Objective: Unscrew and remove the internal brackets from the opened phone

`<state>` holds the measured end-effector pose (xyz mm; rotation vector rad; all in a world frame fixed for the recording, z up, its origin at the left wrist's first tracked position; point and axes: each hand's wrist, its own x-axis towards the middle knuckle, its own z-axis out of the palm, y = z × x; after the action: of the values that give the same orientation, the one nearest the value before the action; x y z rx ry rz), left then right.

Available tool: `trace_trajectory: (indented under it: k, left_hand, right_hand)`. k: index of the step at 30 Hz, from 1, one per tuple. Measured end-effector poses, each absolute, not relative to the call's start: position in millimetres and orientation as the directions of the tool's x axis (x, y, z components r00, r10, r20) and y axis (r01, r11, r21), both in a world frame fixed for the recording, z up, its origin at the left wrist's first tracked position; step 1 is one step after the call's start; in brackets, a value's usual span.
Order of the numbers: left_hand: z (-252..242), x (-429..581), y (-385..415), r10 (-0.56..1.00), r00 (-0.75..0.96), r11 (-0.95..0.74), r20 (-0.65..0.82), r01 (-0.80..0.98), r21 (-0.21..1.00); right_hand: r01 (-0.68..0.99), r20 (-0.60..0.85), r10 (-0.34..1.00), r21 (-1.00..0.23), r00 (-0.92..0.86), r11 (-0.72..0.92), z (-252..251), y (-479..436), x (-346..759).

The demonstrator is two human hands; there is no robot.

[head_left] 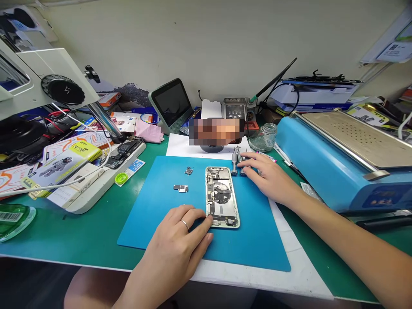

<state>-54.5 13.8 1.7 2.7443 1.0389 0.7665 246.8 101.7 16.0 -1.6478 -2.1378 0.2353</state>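
An opened phone (222, 209) with its inner parts showing lies on the blue mat (154, 223). My left hand (182, 240), wearing a ring, rests at the phone's lower left corner; its fingers are stretched forward and touch the edge. At the upper right of the phone, my right hand (268, 174) reaches with spread fingers to a group of small screwdrivers (234, 164); its fingertips touch the right one, without visibly gripping it. Left of the phone lie a small metal plate with a black part (181, 188) and a little cluster of screws or small parts (188, 171).
A blue heating machine (309, 159) stands at right, with a glass jar (265, 137) beside it. Behind the mat are a soldering station (234, 109) and a screen device (170, 103). Boxes (67, 163) and a microscope stand (61, 81) crowd the left.
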Motion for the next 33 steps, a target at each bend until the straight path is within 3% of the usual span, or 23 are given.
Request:
trace_trajectory:
  k: [12, 33]
  left_hand:
    - [4.9, -57.0, 11.3, 0.648, 0.642, -0.762, 0.411, 0.557, 0.332]
    - [2.7, -55.3, 11.9, 0.674, 0.657, -0.739, 0.338, 0.586, 0.334]
  right_hand:
    - [0.875, 0.211, 0.957, -0.403, -0.197, 0.269, 16.5, 101.9, 246.2]
    - [0.878, 0.144, 0.971, -0.417, -0.193, 0.236, 17.6, 98.5, 245.0]
